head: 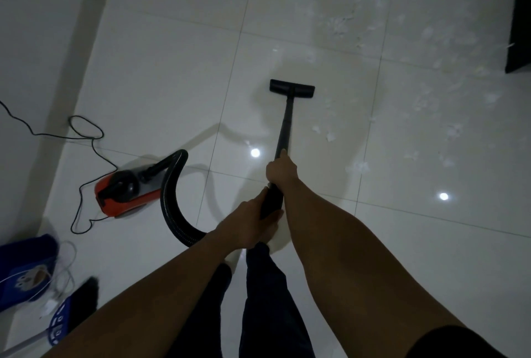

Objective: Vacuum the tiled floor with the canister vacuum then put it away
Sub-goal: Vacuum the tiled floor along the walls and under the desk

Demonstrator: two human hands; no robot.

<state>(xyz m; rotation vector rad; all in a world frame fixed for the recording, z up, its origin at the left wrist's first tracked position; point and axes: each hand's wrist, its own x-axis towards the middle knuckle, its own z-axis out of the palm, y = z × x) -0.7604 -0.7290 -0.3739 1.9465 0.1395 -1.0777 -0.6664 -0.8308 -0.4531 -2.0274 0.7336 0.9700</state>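
Glossy white floor tiles (402,242) fill the dim room. Nearest, the left hand (247,225) is wrapped around the black wand handle (271,202); just ahead of it the right hand (281,169) grips the wand (284,128) too. Left of the hands, the ribbed hose (169,202) curves to the red canister vacuum (126,189), its cord (86,133) looping beside the wall. Beyond the hands, the floor head (292,88) rests flat on the tile. White debris (344,24) is scattered ahead and to the right, reaching a dark cabinet (520,30).
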